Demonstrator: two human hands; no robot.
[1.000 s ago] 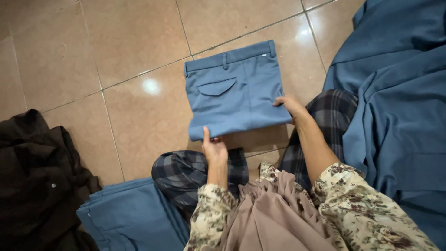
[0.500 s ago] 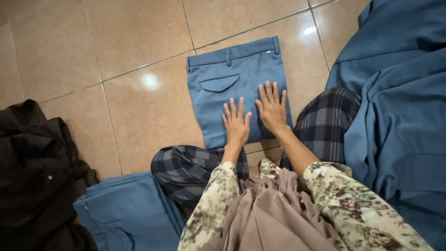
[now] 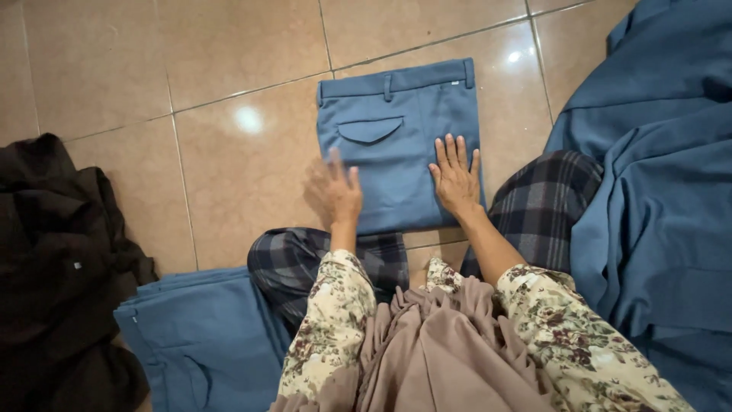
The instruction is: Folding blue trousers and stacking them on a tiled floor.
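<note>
Glossy tan floor tiles (image 3: pixel 229 69) are seen from the head view, with folded blue trousers (image 3: pixel 396 145) laid flat on them in front of a seated person.

Head view: the trousers are folded into a neat rectangle, waistband at the far edge and a flapped back pocket (image 3: pixel 369 130) facing up. The right hand (image 3: pixel 456 177) is pressed flat on the right half of the fabric, fingers spread and extended, nothing gripped. The left hand (image 3: pixel 335 194) is blurred at the left edge of the trousers, open with fingers extended, nothing held; contact with the cloth cannot be told. A dark brown garment heap (image 3: pixel 53 252) lies at the left, another folded blue garment (image 3: pixel 198 336) near the left knee, and a pile of blue cloth (image 3: pixel 656 191) at the right.
</note>
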